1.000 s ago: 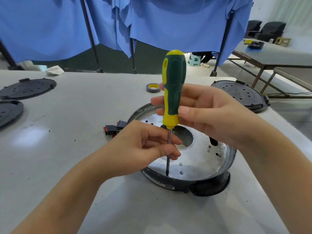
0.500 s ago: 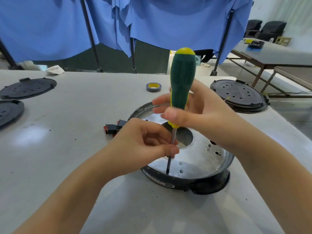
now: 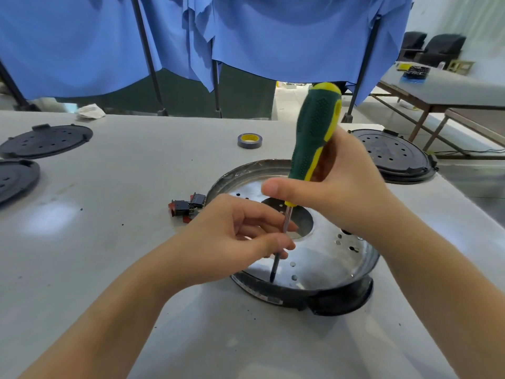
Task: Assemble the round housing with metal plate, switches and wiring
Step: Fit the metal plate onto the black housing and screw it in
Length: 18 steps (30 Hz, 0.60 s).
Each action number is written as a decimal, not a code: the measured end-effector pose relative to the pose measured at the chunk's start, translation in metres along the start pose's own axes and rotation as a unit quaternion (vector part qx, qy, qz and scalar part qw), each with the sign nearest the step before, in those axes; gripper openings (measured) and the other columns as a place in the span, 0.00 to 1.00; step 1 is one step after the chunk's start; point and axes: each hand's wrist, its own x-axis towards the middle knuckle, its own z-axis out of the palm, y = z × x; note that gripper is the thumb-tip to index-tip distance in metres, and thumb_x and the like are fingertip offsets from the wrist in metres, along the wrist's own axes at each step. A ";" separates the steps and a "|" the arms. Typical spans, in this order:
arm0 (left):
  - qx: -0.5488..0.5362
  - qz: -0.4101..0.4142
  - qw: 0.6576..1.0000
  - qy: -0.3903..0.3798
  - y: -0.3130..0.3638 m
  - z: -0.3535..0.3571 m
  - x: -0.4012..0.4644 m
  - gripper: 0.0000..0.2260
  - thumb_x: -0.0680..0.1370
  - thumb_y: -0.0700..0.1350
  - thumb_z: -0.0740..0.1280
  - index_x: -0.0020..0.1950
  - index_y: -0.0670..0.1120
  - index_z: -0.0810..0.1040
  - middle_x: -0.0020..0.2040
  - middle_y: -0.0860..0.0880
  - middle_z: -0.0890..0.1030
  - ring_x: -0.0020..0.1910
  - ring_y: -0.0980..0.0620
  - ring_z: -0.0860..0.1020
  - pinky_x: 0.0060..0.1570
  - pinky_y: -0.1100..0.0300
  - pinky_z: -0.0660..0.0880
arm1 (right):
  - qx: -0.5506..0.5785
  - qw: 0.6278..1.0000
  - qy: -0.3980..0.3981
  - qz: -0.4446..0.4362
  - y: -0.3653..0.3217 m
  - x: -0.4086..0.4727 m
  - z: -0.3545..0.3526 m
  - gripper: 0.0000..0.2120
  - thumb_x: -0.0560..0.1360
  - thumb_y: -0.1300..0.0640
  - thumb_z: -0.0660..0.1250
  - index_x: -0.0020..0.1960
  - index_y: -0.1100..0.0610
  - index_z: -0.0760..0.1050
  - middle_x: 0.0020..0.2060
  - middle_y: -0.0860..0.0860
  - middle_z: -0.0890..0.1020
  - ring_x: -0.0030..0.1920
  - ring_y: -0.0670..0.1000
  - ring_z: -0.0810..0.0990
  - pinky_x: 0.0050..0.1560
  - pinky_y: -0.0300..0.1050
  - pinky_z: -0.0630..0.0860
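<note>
The round housing [image 3: 338,303] sits on the grey tabletop [image 3: 123,187] toward its right edge, a black shell with the shiny metal plate [image 3: 322,258] seated inside it; the plate has a large round opening at its middle and small holes scattered across it. The right hand [image 3: 336,192] is wrapped around the lower part of the green and yellow handle of the screwdriver [image 3: 314,138], thumb across the front, and the tool leans with its top tipped to the right. The left hand [image 3: 232,236] pinches the thin metal shaft between thumb and fingertips, low down near the plate. The dark tip rests on the plate's near rim, seemingly at one of the small holes, though whether a screw sits under it is too small to tell. Just beside the housing's left side lie the switches [image 3: 187,207], black with red faces, clustered together on the tabletop and partly hidden behind the left hand. A roll of tape [image 3: 249,140] with a yellow core lies further back, near the far edge. Two black perforated discs [image 3: 46,140] rest toward the left edge, and another black disc [image 3: 393,157] lies at the far right corner. Blue cloth [image 3: 273,36] hangs on a frame behind the tabletop
</note>
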 end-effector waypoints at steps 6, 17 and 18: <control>0.023 -0.004 0.999 0.028 0.002 0.003 0.000 0.05 0.70 0.39 0.76 0.42 0.49 0.85 0.36 0.49 0.86 0.38 0.52 0.85 0.45 0.66 0.79 | 0.025 0.999 -0.026 0.027 -0.002 -0.004 0.006 0.27 0.64 0.49 0.78 0.56 0.56 0.70 0.32 0.43 0.76 0.35 0.46 0.78 0.39 0.42 0.79; 0.005 -0.020 0.999 -0.047 0.004 0.001 -0.002 0.09 0.79 0.36 0.64 0.55 0.47 0.80 0.47 0.50 0.86 0.48 0.53 0.85 0.53 0.62 0.79 | 0.183 0.967 -0.162 0.066 -0.006 -0.003 -0.018 0.20 0.72 0.65 0.64 0.64 0.58 0.73 0.53 0.52 0.83 0.56 0.51 0.82 0.54 0.43 0.78; 0.001 -0.021 0.998 -0.056 0.004 0.002 -0.002 0.10 0.79 0.36 0.63 0.57 0.47 0.79 0.48 0.51 0.86 0.49 0.53 0.85 0.53 0.63 0.79 | 0.164 0.973 -0.148 0.067 -0.006 -0.003 -0.015 0.19 0.71 0.63 0.67 0.61 0.56 0.75 0.51 0.52 0.84 0.53 0.50 0.82 0.51 0.42 0.79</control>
